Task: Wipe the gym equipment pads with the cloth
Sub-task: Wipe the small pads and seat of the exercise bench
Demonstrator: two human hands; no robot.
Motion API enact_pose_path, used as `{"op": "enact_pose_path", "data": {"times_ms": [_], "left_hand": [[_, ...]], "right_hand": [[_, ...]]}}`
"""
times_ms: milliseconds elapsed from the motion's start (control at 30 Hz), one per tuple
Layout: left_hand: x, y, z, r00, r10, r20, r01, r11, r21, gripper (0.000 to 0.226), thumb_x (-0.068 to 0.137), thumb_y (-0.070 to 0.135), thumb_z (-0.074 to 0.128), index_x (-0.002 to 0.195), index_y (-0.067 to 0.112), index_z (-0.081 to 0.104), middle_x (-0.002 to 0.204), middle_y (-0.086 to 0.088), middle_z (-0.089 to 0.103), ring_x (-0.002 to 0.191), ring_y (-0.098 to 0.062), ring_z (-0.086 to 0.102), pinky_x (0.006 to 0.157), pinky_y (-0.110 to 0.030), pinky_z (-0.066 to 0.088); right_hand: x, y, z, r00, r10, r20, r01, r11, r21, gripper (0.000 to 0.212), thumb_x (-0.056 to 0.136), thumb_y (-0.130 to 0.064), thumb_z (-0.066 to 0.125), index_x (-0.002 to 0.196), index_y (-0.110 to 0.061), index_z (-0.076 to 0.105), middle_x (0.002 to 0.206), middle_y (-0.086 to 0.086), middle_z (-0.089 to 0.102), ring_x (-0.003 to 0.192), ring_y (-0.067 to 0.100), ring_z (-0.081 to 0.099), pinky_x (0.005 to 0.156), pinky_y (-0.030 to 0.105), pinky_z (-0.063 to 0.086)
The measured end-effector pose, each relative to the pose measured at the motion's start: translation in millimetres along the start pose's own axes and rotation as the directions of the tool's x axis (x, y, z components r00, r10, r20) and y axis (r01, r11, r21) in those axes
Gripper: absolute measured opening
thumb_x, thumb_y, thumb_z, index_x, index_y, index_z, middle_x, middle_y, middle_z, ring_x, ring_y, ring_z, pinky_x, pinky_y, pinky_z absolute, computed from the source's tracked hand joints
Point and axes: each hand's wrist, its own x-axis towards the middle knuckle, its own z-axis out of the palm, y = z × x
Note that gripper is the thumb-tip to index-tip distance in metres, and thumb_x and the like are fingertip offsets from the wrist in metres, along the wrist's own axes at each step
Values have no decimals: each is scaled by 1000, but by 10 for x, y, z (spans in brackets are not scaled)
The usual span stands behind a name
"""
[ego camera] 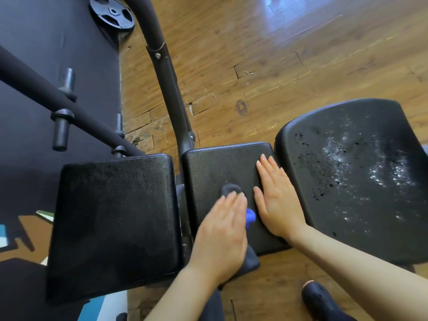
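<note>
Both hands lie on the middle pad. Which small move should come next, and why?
Probably slide the left hand, pressing the dark cloth flat, forward over the middle pad: its far part lies uncovered ahead of the cloth, and the right hand rests flat alongside, likely steadying it.

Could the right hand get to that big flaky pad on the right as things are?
Probably yes. The right hand lies flat on the middle pad, just beside the flaky pad, with nothing between them.

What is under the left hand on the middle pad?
The left hand presses a dark cloth, which shows past the fingers and by the wrist; a blue bit peeks out beside it. The rest is covered.
</note>
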Motion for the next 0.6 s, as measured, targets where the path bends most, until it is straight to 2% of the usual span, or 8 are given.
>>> {"op": "enact_pose_path", "data": {"times_ms": [67,133,200,267,367,433,500,600], "left_hand": [[-34,-27,-32,996,56,69,-57,998,20,58,84,26,45,134,-2,53,138,-12,55,132,-26,48,112,-42,29],[173,-166,-36,999,-32,36,28,993,110,62,84,33,44,136,0,51,140,-9,54,133,-23,47,112,-45,26],[422,-288,-62,988,-153,34,148,981,124,66,86,40,40,139,1,47,142,-8,52,135,-22,44,113,-45,22],[533,-311,-103,980,-180,81,177,983,42,71,89,48,36,144,4,41,147,-6,46,140,-20,37,116,-44,13],[477,-316,-160,977,-205,61,213,945,-246,74,91,52,27,150,8,29,155,-2,33,146,-13,21,120,-36,0],[416,-329,-187,973,-228,-34,208,931,-299,63,91,41,31,144,6,38,148,-4,43,141,-16,33,119,-36,7],[376,-344,-186,964,-224,-140,195,961,-196,52,91,34,39,132,7,53,135,-5,57,130,-21,49,115,-40,18],[437,-352,-200,953,-230,-197,210,971,-116,49,89,47,47,122,15,64,125,-4,60,120,-24,52,110,-45,25]], "right_hand": [[-8,-5,-3,1000,1,9,-1,1000,-1,58,94,-30,33,145,-2,36,155,11,28,145,24,21,116,43,22],[-6,-8,-12,1000,2,13,-2,1000,2,59,94,-30,33,145,-2,35,155,10,27,146,23,19,117,43,21],[-7,-4,-13,1000,2,18,-2,1000,-1,59,94,-31,32,146,-3,34,156,9,26,146,22,18,117,42,20],[-7,-6,-15,1000,3,14,-3,1000,1,59,94,-31,32,146,-4,34,156,9,26,147,21,17,117,40,18],[2,-4,-15,1000,1,13,-1,1000,8,59,94,-31,32,147,-5,33,157,8,25,147,21,16,118,40,17],[9,2,-19,1000,5,10,-5,1000,10,59,94,-31,32,147,-5,33,157,8,25,147,21,16,118,39,16],[-2,0,-24,1000,6,16,-6,1000,11,59,94,-31,32,147,-5,32,156,8,25,147,21,16,117,39,17],[-5,3,-20,1000,4,12,-4,1000,8,59,94,-31,33,146,-4,33,156,9,26,146,22,18,117,40,18]]}}
